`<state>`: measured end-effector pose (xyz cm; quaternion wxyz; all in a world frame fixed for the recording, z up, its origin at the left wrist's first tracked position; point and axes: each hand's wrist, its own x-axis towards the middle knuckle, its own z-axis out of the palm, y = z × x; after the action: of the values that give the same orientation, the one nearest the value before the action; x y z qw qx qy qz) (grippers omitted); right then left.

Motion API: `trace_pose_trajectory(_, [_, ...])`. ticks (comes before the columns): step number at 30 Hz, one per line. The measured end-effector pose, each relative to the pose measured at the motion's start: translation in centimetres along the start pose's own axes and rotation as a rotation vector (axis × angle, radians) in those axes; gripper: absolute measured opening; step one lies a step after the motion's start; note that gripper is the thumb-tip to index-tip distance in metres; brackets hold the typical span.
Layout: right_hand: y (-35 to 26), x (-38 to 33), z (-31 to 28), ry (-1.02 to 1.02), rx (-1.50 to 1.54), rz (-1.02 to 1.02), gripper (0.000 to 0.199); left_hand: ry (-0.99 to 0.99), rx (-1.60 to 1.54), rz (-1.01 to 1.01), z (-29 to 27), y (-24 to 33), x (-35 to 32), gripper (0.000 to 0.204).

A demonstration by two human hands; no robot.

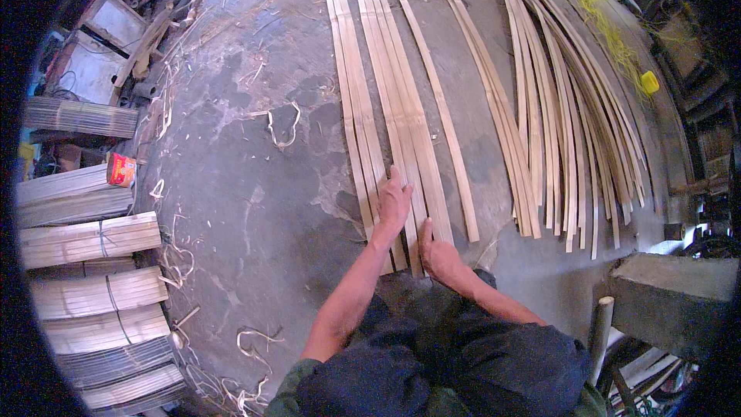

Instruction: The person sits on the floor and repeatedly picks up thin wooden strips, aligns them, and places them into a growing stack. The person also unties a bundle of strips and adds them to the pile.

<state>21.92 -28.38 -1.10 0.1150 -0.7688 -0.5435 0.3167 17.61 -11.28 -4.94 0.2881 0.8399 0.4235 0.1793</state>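
Long pale bamboo strips point(405, 108) lie side by side on the floor before me, running away from my knees. My left hand point(394, 207) rests on them near their close ends, its index finger stretched forward by a narrow dark gap. Lower and to the right, my right hand point(441, 256) touches the same strips, with one finger pointing ahead and the others partly hidden. Neither hand has visibly lifted a strip. Just left lies a narrower set of strips point(351, 85), partly under my left hand and forearm. A single strip point(438, 93) lies apart to the right.
More loose strips point(548, 123) fan out on the right, near yellow stringy fibre point(594, 11). Tied bundles of slats point(93, 239) line the left side, with a red can point(121, 170) on one. Curled shavings point(285, 127) litter the floor. A concrete block point(671, 289) stands at right.
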Motion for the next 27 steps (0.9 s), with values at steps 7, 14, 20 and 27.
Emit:
trace_pose_trajectory(7, [1.0, 0.4, 1.5, 0.037, -0.077, 0.007, 0.07, -0.102, 0.02, -0.039, -0.8, -0.2, 0.9, 0.064])
trace_pose_trajectory(14, [1.7, 0.4, 2.1, 0.093, -0.113, 0.058, 0.069, -0.189, 0.078, -0.051, -1.5, 1.3, 1.1, 0.066])
trace_pose_trajectory(20, [4.1, 0.2, -1.3, 0.284, -0.104, 0.03, 0.059, -0.283, 0.239, -0.086, -1.9, 1.3, 1.5, 0.07])
trace_pose_trajectory(27, [7.3, 0.3, -4.7, 0.532, -0.112, 0.223, 0.059, -0.387, 0.244, -0.09, -3.0, 1.5, 1.5, 0.069])
